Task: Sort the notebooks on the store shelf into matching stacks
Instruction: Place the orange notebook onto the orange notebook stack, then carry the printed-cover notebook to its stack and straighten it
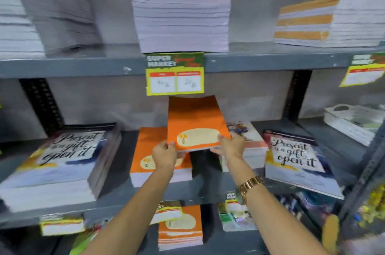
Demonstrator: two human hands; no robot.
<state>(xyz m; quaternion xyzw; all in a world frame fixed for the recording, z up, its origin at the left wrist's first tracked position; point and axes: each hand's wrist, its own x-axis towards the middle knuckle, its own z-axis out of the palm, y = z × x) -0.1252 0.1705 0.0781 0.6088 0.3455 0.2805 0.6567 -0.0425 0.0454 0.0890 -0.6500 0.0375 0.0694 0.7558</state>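
Both hands (195, 148) grip orange notebooks (193, 123) between them.

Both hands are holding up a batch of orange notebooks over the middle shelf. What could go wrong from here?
1. The orange batch is tilted and pinched only at its near corners by the left hand and right hand; notebooks might slide out.
2. It sits close under the price tag and could snag it.
3. The orange stack below looks uneven, so dropping the batch on it may topple it.

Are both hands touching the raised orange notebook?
Touching. The head view shows the left hand pinching the orange notebook at its near left corner, the right hand gripping its near right corner.
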